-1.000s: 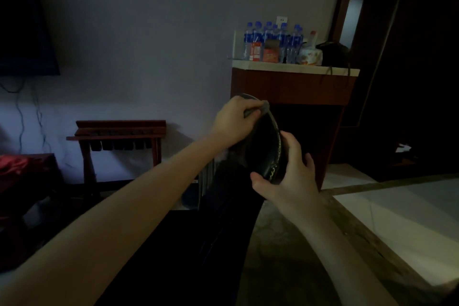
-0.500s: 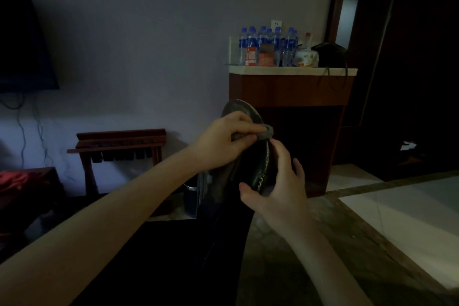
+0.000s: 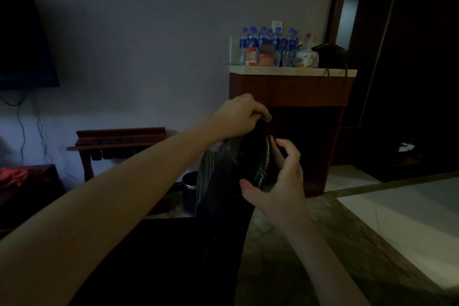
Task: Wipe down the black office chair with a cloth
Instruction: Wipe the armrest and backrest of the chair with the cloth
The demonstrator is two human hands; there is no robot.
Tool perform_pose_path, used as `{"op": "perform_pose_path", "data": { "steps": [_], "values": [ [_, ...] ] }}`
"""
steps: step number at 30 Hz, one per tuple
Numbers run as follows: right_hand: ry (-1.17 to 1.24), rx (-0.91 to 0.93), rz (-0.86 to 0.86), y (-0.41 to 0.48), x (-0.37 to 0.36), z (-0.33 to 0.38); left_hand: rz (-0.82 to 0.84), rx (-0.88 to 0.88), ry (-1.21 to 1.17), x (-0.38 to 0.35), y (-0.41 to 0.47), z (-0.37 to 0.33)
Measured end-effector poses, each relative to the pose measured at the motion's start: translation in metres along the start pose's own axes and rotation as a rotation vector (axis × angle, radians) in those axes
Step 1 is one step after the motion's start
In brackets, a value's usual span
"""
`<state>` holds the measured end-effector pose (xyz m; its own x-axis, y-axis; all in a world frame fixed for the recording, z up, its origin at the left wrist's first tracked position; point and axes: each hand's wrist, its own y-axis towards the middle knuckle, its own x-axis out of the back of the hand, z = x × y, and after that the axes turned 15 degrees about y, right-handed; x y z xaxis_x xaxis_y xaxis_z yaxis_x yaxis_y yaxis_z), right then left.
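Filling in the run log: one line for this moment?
left hand grips cloth atop chair back | right hand holds its edge | phase: wiping

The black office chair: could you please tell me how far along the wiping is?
Done: too dim to tell any wiped part. In hand: left hand grips the cloth at the backrest top; right hand holds the backrest edge. Left: probably everything lower down.

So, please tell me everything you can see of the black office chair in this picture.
The black office chair shows mostly its tall backrest, upright and seen nearly edge-on. It looks like dark, slightly shiny, leather-like material, with a pale stitched seam down the curved edge. The left hand holds a grey cloth against the top edge. The right hand holds the side edge. The room is dim, so the seat and base cannot be made out.
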<state>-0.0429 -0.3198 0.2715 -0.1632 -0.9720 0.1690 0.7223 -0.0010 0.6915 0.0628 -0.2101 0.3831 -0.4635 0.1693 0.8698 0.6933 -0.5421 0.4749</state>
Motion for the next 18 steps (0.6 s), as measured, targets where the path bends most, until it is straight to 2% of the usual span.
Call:
{"op": "perform_pose_path", "data": {
  "steps": [8,10,13,15,18],
  "values": [
    [0.088,-0.029,0.043,-0.003,0.001,-0.009,-0.060,-0.125,-0.183,0.018,-0.059,-0.016],
    [0.220,-0.047,0.071,-0.005,0.006,-0.011,-0.076,-0.163,-0.201,0.020,-0.073,-0.019],
    [0.410,-0.076,-0.071,0.000,0.014,-0.009,-0.127,-0.186,-0.221,0.018,-0.082,-0.018],
    [0.382,-0.058,-0.093,0.003,0.018,-0.002,-0.140,-0.158,-0.230,0.016,-0.077,-0.019],
    [0.283,-0.033,0.033,0.004,0.022,0.008,-0.163,-0.111,-0.202,0.011,-0.071,-0.023]
  ]
}}
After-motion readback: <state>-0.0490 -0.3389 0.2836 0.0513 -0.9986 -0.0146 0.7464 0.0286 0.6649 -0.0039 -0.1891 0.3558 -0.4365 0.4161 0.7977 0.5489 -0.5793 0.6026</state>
